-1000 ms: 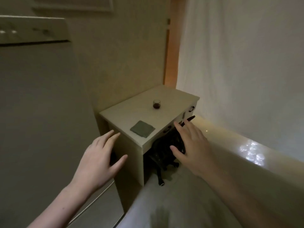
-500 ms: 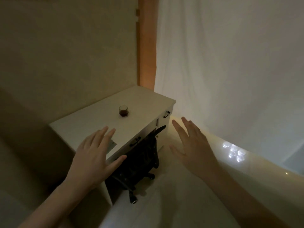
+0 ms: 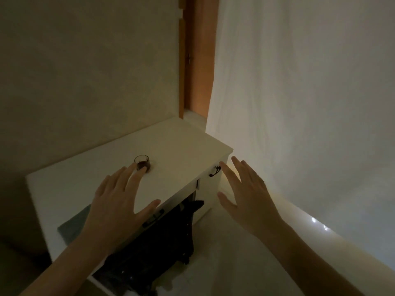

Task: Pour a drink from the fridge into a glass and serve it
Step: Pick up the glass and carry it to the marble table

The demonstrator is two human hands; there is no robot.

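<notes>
Item: small clear glass tumbler [image 3: 142, 163] with a dark drink in its lower part. It is seen upright on the top of a white desk with drawers [image 3: 183, 150], towards the wall side of the surface.

Left hand [image 3: 119, 201]: shown palm down above the desk top, fingers straight and spread, nothing held. Its fingertips [image 3: 142, 169] are seen just at the near side of the tumbler; whether they touch it cannot be told.

Right hand [image 3: 248, 193]: shown spread wide with straight fingers, nothing held, off the right front corner of the desk and well apart from the tumbler.

Grey folded cloth [image 3: 72, 225]: laid on the near left part of the desk top, partly hidden by the left forearm.

Black office chair [image 3: 162, 242]: tucked under the desk.

White curtain [image 3: 299, 92]: hung at the right, with a wooden door frame [image 3: 198, 60] beside it.
</notes>
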